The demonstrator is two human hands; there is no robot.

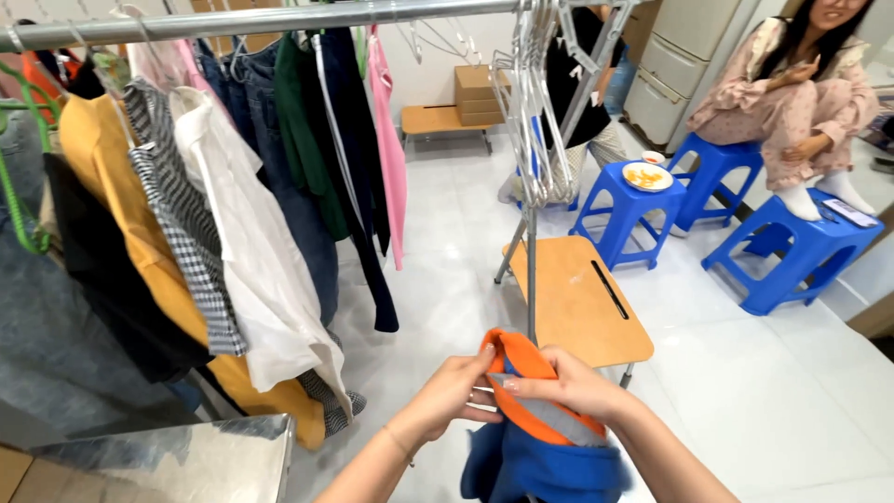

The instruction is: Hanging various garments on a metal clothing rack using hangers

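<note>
Head view: my two hands pinch one blue-and-orange garment [535, 438] near the bottom edge, in front of the clothes rack [279, 19].

My left hand [452, 396] closes its fingers on the orange collar edge; my right hand [577, 387] grips the grey lining beside it, so both hands are clenched on cloth. I judge it soft, light and limp, best held at the collar seam, since it sags below my grip. I count one wooden lap desk [577, 298] beyond it, a bunch of empty hangers [540, 112] on the rack, three blue stools [624, 210], and one plate [647, 176].
</note>
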